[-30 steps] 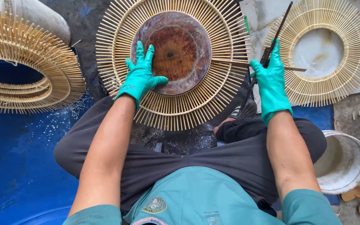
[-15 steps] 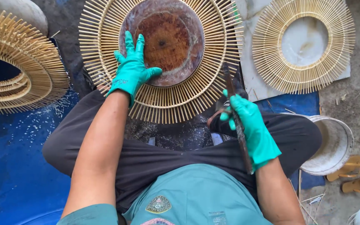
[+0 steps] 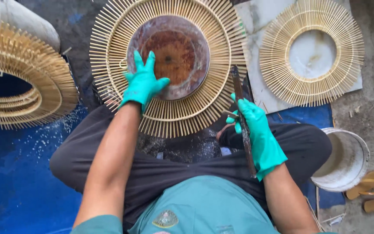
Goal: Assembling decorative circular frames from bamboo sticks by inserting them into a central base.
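A ring of bamboo sticks [image 3: 169, 65] is being worked on the floor in front of crossed legs. The left hand [image 3: 144, 82], in a teal glove, is being pressed flat with fingers spread on the rim of the rusty round plate [image 3: 172, 52] that is sitting in the middle of the ring, so the piece is being held down. The right hand [image 3: 256, 132], also gloved, is being closed around a long dark blade [image 3: 242, 117], whose tip is lying at the ring's lower right edge, just above that hand.

The step in hand appears to be trimming or evening the stick ends; the next stroke would probably call for the blade to be set against the outer tips while the plate is kept from turning.

A finished ring [image 3: 311, 52] is lying on a pale board beyond the right hand, a stack of rings [image 3: 22, 82] left of the left hand, a white bucket [image 3: 345, 160] to the right. The blade's handle end is being hidden behind the wrist, and the stack is being cut off by the frame.
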